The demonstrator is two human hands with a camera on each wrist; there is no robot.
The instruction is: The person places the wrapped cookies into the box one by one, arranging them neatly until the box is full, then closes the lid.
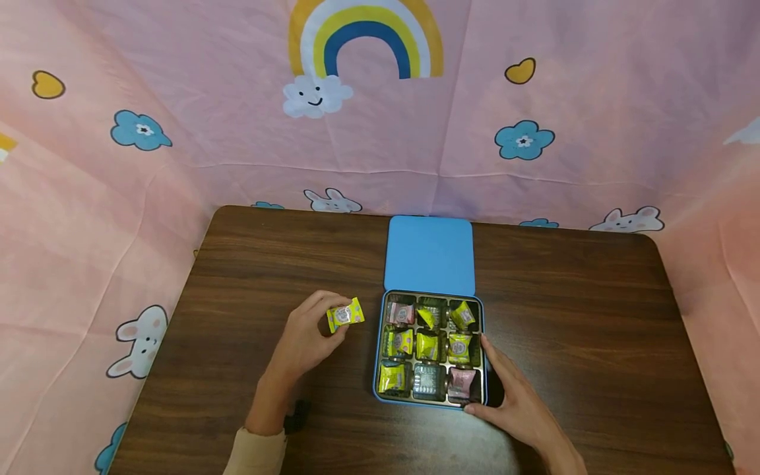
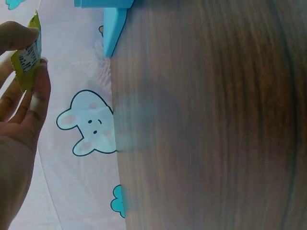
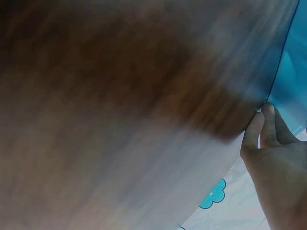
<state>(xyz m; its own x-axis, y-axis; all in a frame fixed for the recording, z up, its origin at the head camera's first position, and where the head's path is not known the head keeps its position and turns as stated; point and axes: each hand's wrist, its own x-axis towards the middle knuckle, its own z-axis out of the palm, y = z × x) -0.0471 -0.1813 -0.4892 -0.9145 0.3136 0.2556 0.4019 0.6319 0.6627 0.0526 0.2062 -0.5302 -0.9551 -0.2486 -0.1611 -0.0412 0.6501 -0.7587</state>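
My left hand pinches a small yellow wrapped candy between thumb and fingers, above the table left of a blue tin. In the left wrist view the candy is seen edge-on, with white label print. The tin lies open, its tray divided into several compartments. Most hold a wrapped candy, yellow ones plus pink ones at the back left and front right. Bare ribbed plastic shows in the front middle compartment. My right hand holds the tin's front right corner, thumb at the front edge, fingers along the right side.
The tin's blue lid lies folded back toward the table's far edge. Under everything is a dark wood-grain table. A pink printed cloth hangs behind it and at both sides.
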